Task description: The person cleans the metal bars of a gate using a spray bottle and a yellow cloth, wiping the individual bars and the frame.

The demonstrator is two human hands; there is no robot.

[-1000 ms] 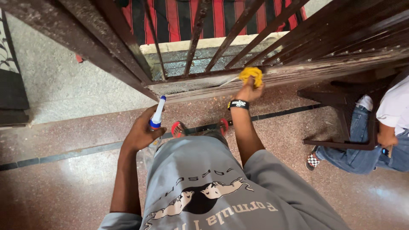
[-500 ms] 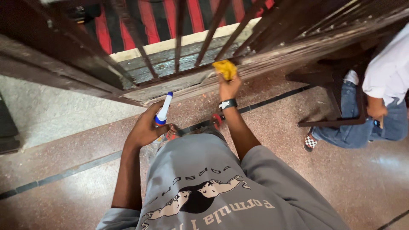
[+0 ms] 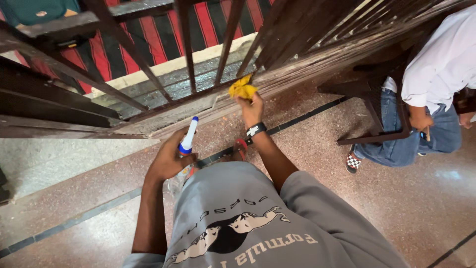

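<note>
One yellow cloth (image 3: 242,90), one spray bottle (image 3: 185,149), two hands at work. The right hand (image 3: 252,110) is gripping the cloth, bunched and crumpled, and pressing it against the lower wooden rail (image 3: 317,62) of the dark railing, just below the slanted bars. The left hand (image 3: 168,159) is closing around the spray bottle, whose white nozzle with a blue collar is pointing up toward the rail. A black wristband (image 3: 256,130) is sitting on the right wrist. Off to the right, one other person (image 3: 436,74) in a white shirt and jeans is crouching.
</note>
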